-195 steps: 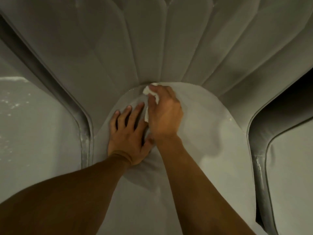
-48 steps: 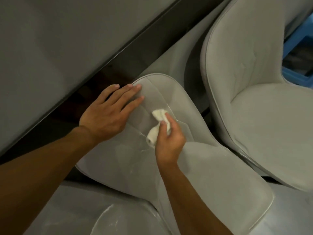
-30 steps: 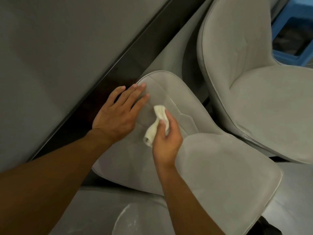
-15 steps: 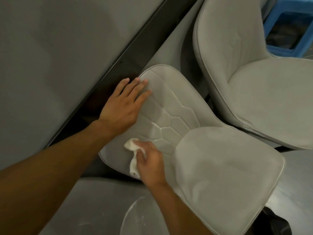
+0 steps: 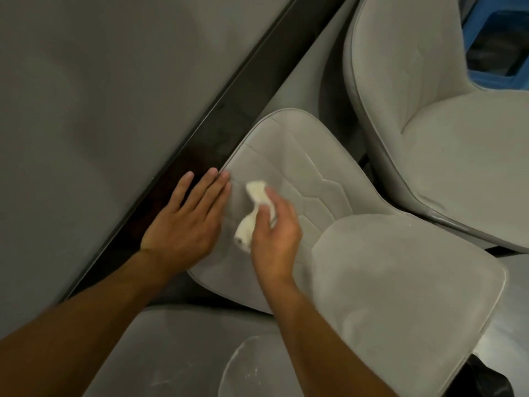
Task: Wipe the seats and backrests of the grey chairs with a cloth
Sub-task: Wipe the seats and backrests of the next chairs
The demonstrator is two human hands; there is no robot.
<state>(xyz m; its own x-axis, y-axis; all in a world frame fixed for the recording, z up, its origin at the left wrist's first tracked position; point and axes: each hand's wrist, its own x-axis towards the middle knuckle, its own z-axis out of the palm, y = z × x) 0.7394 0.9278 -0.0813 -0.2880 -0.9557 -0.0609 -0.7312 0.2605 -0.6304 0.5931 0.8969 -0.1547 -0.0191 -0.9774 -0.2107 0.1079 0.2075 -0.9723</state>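
A grey chair lies below me, its quilted backrest (image 5: 297, 167) toward the table and its smooth seat (image 5: 400, 282) to the lower right. My right hand (image 5: 274, 233) grips a crumpled white cloth (image 5: 254, 207) and presses it on the backrest's left part. My left hand (image 5: 189, 222) lies flat with straight fingers on the backrest's left edge, beside the cloth. A second grey chair (image 5: 446, 124) stands at the upper right, close behind the first.
A grey table top (image 5: 100, 96) with a dark edge (image 5: 217, 124) runs diagonally along the left, tight against the backrest. A blue stool (image 5: 501, 38) shows at the top right corner. Pale floor (image 5: 177, 353) lies under my arms, with a dark object (image 5: 481, 382) at the bottom right.
My right hand has carried the cloth from the backrest's lower left edge back up toward its middle. My left hand has slid down along the backrest's left edge.
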